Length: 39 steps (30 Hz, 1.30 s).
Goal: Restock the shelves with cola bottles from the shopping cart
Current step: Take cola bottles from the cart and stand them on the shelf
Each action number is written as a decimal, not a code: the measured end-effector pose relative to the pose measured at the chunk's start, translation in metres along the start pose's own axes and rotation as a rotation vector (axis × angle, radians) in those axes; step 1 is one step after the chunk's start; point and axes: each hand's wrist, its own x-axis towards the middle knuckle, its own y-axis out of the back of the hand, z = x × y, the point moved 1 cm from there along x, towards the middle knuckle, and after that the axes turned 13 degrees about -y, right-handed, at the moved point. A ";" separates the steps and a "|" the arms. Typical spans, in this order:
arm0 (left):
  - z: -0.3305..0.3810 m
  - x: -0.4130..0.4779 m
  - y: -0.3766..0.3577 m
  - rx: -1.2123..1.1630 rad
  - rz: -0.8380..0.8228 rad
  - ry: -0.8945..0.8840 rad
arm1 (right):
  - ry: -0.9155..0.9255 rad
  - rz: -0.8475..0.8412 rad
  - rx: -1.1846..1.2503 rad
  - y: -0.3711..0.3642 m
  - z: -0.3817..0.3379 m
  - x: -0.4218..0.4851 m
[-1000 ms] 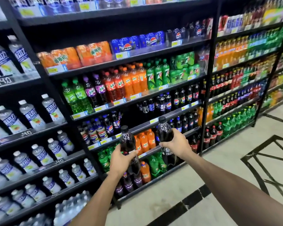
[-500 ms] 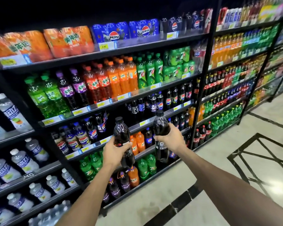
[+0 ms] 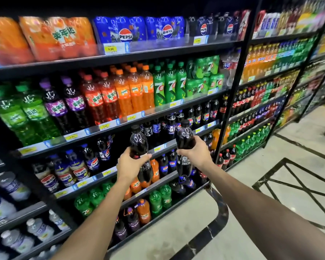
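Note:
I hold two dark cola bottles with black caps upright in front of the drinks shelving. My left hand (image 3: 129, 166) grips the left cola bottle (image 3: 138, 142) round its middle. My right hand (image 3: 195, 153) grips the right cola bottle (image 3: 184, 136), which has a Pepsi label below my fingers. Both bottles are level with the cola shelf (image 3: 158, 148), where several black-capped cola bottles stand at the right and a dark gap shows behind the left bottle. The shopping cart is not in view.
Shelves above carry green, purple, red and orange soda bottles (image 3: 105, 98) and Pepsi multipacks (image 3: 126, 31). Lower shelves hold orange and green bottles (image 3: 156, 201). Water bottles (image 3: 9, 186) fill the left bay. A second bay of drinks (image 3: 266, 76) runs right. Pale tiled floor (image 3: 270, 184) lies below.
I have come closer to the shelving and both hands have lifted the bottles from the lower shelf level up to the cola shelf. Both grips are unchanged.

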 end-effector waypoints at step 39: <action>-0.228 0.282 -0.168 0.131 0.194 0.162 | 0.078 -0.222 0.215 -0.186 0.011 0.386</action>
